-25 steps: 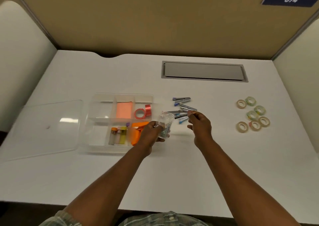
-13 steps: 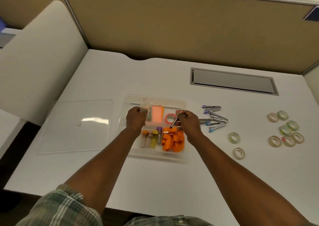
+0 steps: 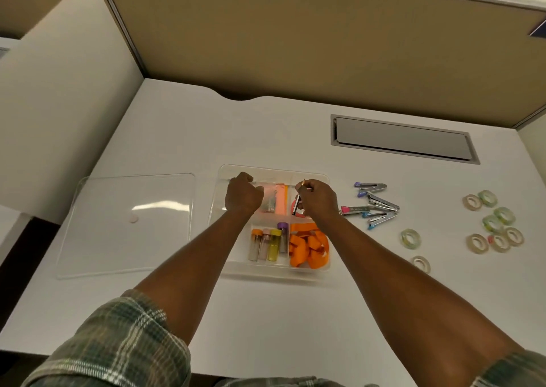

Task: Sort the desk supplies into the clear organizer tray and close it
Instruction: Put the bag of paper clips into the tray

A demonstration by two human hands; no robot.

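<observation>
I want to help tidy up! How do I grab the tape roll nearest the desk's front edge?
Probably from straight above. The tape roll lies flat on the desk, hole up, apart from the others, so grip across the ring: one finger in the hole, thumb on the outer rim.

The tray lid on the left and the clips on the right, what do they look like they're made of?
Lid: likely clear plastic, glossy; the desk shows through it and a light glares off it. Clips: the bodies look like polished silver metal, bright and reflective; the coloured ends are probably plastic.
</observation>
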